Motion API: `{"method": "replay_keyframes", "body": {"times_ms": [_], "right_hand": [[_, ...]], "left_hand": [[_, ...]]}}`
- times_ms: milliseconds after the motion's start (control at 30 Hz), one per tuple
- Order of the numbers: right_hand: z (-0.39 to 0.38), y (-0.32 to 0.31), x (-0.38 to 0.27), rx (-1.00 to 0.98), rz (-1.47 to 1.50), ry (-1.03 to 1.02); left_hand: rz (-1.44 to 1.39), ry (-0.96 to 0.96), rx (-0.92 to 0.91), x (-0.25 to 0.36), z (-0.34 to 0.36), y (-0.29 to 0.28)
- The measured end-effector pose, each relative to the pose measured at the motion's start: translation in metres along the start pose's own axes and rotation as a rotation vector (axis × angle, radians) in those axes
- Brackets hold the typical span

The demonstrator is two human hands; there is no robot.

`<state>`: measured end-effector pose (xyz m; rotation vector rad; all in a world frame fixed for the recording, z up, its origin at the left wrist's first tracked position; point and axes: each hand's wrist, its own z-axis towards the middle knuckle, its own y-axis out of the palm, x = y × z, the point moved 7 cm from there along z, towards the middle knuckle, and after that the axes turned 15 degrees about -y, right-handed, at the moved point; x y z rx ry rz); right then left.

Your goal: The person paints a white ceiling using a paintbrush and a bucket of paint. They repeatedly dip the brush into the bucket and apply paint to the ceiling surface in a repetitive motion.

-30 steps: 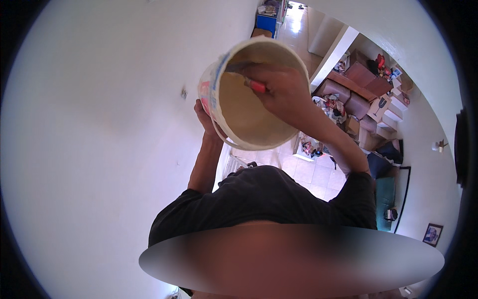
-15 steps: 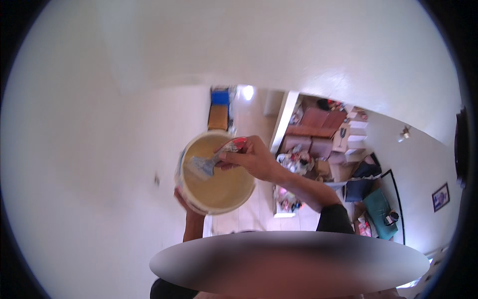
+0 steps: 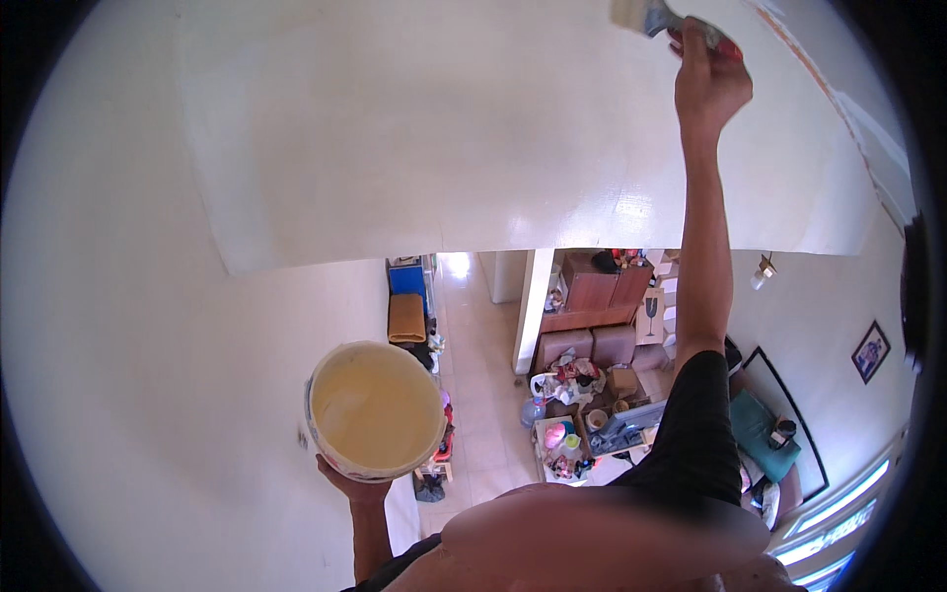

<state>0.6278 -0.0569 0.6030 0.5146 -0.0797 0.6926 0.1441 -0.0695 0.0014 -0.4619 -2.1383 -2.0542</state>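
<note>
My left hand (image 3: 347, 485) holds a round white paint bucket (image 3: 375, 409) from below, with pale cream paint inside. My right hand (image 3: 708, 79) is raised high at the top right and grips the red handle of a paintbrush (image 3: 646, 16). The brush's bristles touch the white surface (image 3: 473, 138) overhead, near the upper edge of the view. The bucket stays low at the centre left, well apart from the brush.
A white wall (image 3: 128, 375) fills the left side. Far below lie a tiled floor (image 3: 478, 395), brown furniture (image 3: 592, 296), a cluttered low table (image 3: 582, 434) and a teal seat (image 3: 760, 429). A framed picture (image 3: 870, 350) hangs on the right wall.
My right hand has lifted the brush out of the bucket and raised it to the white surface overhead. The bucket has dropped lower and to the left in view.
</note>
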Motion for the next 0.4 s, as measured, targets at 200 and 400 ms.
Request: {"method": "replay_keyframes", "body": {"times_ms": [200,400], "right_hand": [[0.032,0.104,0.006,-0.14,-0.59,-0.29],[-0.032,0.28,-0.094,-0.235,-0.036,-0.32]], "left_hand": [[0.201,0.102,0.202,0.001,-0.027,0.016],[0.201,0.068,0.327,0.013,-0.065,0.005]]}}
